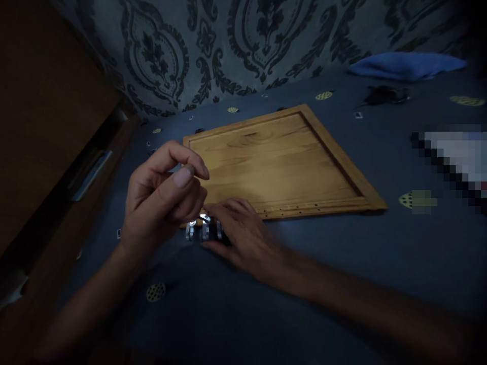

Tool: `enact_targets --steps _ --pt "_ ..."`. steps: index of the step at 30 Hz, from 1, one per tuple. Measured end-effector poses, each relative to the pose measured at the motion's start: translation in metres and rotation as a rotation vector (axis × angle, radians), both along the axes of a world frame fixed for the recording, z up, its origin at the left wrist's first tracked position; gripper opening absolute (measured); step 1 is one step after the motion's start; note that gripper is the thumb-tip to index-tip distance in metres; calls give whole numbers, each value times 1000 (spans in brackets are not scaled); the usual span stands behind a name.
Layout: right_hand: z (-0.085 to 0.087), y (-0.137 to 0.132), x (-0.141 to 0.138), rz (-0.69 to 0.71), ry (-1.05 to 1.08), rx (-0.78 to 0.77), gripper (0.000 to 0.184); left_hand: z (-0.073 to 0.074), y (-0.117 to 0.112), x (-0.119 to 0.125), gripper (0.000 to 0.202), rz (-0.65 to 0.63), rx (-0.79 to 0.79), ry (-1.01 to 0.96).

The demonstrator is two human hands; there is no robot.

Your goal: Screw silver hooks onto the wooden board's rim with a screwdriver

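Left of centre, we raise our left hand (pixel 155 203), thumb and fingers curled narrowly together; we cannot tell whether they pinch anything. Just beyond, our right hand (pixel 245 233) spreads its thumb from its fingers beside shiny metal fittings (pixel 206 232); whether it grips one, we cannot tell. The fittings sit along the near edge of the wooden panel (pixel 258 157), mid-frame on blue printed cloth (pixel 342 238).
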State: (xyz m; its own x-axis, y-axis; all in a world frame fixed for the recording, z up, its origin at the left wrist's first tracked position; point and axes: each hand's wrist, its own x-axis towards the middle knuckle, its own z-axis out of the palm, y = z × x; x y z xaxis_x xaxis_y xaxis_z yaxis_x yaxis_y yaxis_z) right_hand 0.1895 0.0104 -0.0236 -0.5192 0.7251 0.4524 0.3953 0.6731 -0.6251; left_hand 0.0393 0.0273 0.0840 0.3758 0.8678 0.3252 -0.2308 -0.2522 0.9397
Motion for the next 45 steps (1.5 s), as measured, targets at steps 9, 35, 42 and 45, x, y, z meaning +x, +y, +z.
enact_targets --steps 9,35,42,45 --pt "0 1 -1 -9 -35 -6 40 -4 1 0 13 -31 -8 27" --pt "3 0 0 -1 -39 -15 41 1 10 7 26 -91 -75 64" --pt "5 1 0 10 -33 -22 37 -2 12 -1 23 -154 -12 113" --pt "3 1 -1 2 -38 -26 43 -5 6 2 28 54 1 111"
